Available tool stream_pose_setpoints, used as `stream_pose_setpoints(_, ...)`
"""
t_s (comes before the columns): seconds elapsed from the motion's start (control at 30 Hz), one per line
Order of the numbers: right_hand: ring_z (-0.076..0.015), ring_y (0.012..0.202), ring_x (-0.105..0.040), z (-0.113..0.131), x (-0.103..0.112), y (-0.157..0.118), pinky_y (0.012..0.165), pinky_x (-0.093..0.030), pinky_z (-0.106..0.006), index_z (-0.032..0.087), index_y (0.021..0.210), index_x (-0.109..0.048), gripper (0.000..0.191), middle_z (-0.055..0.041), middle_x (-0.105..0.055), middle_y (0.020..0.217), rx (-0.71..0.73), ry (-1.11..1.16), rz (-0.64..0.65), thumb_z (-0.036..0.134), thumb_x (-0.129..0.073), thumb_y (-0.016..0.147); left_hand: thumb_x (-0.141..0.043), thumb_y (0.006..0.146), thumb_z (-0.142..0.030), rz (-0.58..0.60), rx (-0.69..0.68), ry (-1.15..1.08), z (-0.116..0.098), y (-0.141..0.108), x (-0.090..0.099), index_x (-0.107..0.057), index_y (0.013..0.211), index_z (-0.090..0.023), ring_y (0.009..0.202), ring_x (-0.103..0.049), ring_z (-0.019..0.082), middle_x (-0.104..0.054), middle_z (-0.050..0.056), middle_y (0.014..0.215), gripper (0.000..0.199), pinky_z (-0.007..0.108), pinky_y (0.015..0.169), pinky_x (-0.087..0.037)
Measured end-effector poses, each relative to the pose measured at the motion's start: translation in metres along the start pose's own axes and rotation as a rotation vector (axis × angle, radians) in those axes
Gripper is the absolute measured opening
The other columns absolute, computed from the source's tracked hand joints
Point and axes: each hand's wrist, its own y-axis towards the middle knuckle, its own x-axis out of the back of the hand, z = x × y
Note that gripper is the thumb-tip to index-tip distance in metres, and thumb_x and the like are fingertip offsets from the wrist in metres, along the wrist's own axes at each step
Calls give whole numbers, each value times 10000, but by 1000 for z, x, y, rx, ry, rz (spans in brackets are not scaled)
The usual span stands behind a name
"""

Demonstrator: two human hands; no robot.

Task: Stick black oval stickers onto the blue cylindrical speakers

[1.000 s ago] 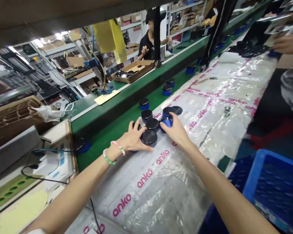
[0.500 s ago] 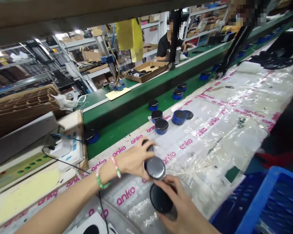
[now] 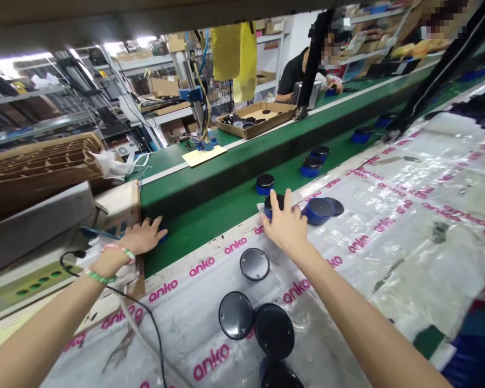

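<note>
Now apart — left hand (image 3: 143, 236) at belt (image 3: 210, 237), right hand (image 3: 283, 226) on blue canister (image 3: 273, 205).

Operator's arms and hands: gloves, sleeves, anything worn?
No gloves or sleeves; both arms are bare. The left hand has two bracelets at the wrist: a pink beaded bracelet and a green beaded bracelet. The right hand shows no jewellery or markings.
</note>
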Motion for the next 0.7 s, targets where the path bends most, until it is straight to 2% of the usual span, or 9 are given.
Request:
stream_pose_setpoints(0.1, -410, 989, -565, 1, -4, 18, 724, -479, -528, 193, 1414, -326, 543, -226, -326, 1407, 35, 18, 27, 375, -376, 905, -472, 925, -326, 33, -78, 6, 6, -4, -5, -481, 1256, -156, 1054, -565, 278, -559, 121, 1182, 373, 528, 934, -411)
stream_pose_setpoints(0.2, -363, 948, -591, -16, 4, 11, 705, -506, -490, 244, 1384, -371, 498, -164, -429, 1317, 108, 33, 47, 389, -363, 908, -414, 926, -405, 46, -279, -79, -30, -23, 1, -449, 1293, -219, 1075, -550, 259, -527, 87, 1220, 413, 415, 974, -400)
stream_pose_setpoints(0.27, -349, 938, -599, -29, 9, -10, 695, -520, -477, 267, 1384, -371, 499, -139, -438, 1312, 145, 33, 55, 418, -358, 908, -406, 909, -515, 108, -443, -173, -64, -40, 6, -451, 1286, -298, 1057, -556, 204, -533, 28, 1200, 437, 307, 962, -418)
stream_pose_setpoints(0.3, -343, 921, -606, -34, 10, -25, 680, -526, -476, 275, 1384, -371, 499, -133, -440, 1315, 159, 24, 50, 425, -349, 909, -402, 895, -563, 153, -509, -224, -79, -48, 7, -443, 1293, -318, 1054, -556, 199, -532, 22, 1197, 469, 300, 956, -426)
stream_pose_setpoints(0.4, -326, 843, -630, -41, 8, -80, 613, -540, -477, 293, 1374, -388, 485, -140, -464, 1303, 192, 2, 5, 416, -317, 910, -417, 849, -644, 300, -632, -364, -111, -74, 6, -344, 1387, -307, 1146, -502, 257, -494, 78, 1263, 639, 386, 970, -429)
stream_pose_setpoints(0.5, -315, 843, -645, -37, 8, -127, 616, -554, -474, 286, 1371, -397, 481, -165, -471, 1303, 226, 68, -21, 398, -296, 914, -449, 829, -646, 402, -665, -423, -112, -90, 5, -221, 1450, -284, 1246, -429, 275, -445, 110, 1342, 754, 421, 1020, -388)
stream_pose_setpoints(0.57, -294, 847, -654, -38, 12, -139, 630, -563, -452, 294, 1379, -388, 486, -162, -465, 1314, 243, 164, 44, 423, -306, 918, -436, 842, -634, 472, -689, -415, -105, -90, 9, -193, 1456, -293, 1249, -438, 256, -433, 97, 1369, 744, 398, 1029, -383)
stream_pose_setpoints(0.63, -266, 868, -654, -47, 20, -129, 659, -568, -420, 312, 1367, -403, 479, -134, -479, 1302, 246, 253, 130, 468, -320, 922, -393, 870, -617, 512, -721, -385, -102, -78, 15, -208, 1448, -308, 1235, -459, 239, -439, 80, 1375, 681, 375, 1016, -395)
stream_pose_setpoints(0.7, -283, 999, -606, -63, 26, -100, 778, -541, -434, 280, 1356, -425, 497, -130, -465, 1311, 235, 249, 82, 498, -350, 915, -359, 900, -582, 422, -748, -377, -112, -52, 21, -276, 1422, -301, 1215, -475, 230, -467, 73, 1348, 599, 368, 1016, -389)
